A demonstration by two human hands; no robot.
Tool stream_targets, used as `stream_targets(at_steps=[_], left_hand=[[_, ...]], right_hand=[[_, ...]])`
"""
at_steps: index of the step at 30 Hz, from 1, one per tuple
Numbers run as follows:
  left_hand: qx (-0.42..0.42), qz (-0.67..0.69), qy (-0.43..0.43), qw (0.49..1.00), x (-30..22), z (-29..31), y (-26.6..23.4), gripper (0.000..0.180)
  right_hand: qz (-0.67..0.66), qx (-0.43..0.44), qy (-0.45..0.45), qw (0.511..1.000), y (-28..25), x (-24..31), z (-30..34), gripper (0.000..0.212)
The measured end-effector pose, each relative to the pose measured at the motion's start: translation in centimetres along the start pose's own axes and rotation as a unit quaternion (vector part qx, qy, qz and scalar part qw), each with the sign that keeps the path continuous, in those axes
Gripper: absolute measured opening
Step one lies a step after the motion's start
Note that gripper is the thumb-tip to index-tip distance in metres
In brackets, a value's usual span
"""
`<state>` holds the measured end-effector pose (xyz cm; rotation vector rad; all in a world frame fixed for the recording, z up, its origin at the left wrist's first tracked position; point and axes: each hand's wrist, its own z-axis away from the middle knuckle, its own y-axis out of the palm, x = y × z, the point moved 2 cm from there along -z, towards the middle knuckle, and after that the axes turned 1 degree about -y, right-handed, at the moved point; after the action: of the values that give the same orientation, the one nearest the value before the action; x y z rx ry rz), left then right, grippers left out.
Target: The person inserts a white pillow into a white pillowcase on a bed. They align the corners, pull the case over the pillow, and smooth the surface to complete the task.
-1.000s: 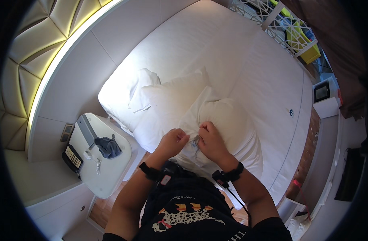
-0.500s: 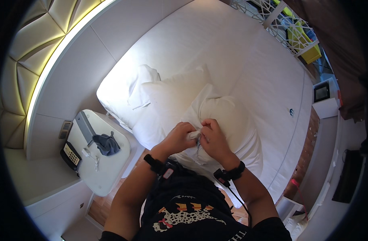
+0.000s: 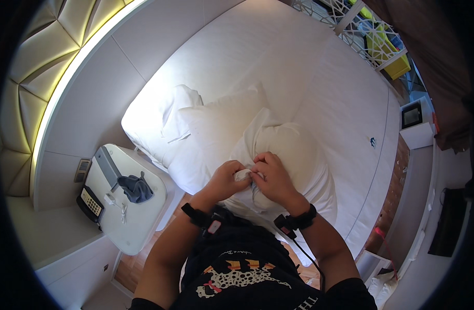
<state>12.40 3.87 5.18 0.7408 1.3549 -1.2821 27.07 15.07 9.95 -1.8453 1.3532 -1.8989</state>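
Note:
Close in front of my body, my left hand [image 3: 227, 179] and my right hand [image 3: 272, 179] are side by side, both closed. Between them they pinch a bunched white pillowcase edge [image 3: 242, 174]. The plump white pillow [image 3: 288, 144] that this pillowcase goes with lies under and just beyond my hands, at the bed's near edge. Loose white fabric folds around the pillow's left side. To its left, a second white pillow [image 3: 219, 121] rests on the bed, with crumpled white cloth [image 3: 181, 106] beyond it. My fingertips partly hide the pinched edge.
The white-sheeted bed [image 3: 345, 113] stretches away; a small blue item [image 3: 373, 142] lies on its right. At left stands a bedside table [image 3: 144, 227] with a grey cloth pouch [image 3: 136, 187], a white cable [image 3: 122, 209] and a telephone [image 3: 90, 202]. A cord runs from my right wristband [image 3: 303, 218].
My fingers have shifted slightly on the bunched pillowcase edge, and my hands sit a little closer together. The pillows have hardly moved.

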Motion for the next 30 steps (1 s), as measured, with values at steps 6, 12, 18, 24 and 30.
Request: stream_targets(at_steps=[6,12,18,24,30], left_hand=[[0.039,0.018,0.021,0.999,0.3,0.5,-0.3,0.028],[0.039,0.124,-0.102,0.986,2.2,1.1,-0.7,0.03],[0.043,0.159,-0.127,0.978,2.3,1.1,-0.8,0.026],[0.06,0.182,-0.092,0.977,2.7,1.2,-1.1,0.021],[0.024,0.189,-0.12,0.974,3.3,1.3,-0.5,0.019]], right_hand=[[0.065,-0.03,0.006,0.997,1.8,-0.7,0.5,0.007],[0.036,-0.022,0.004,0.999,1.6,0.3,-0.1,0.006],[-0.026,0.004,-0.006,1.0,0.7,0.1,0.0,0.005],[-0.03,-0.006,0.0,1.0,0.6,-0.4,-0.1,0.008],[0.011,-0.028,0.012,0.999,1.1,-0.1,0.1,0.008]])
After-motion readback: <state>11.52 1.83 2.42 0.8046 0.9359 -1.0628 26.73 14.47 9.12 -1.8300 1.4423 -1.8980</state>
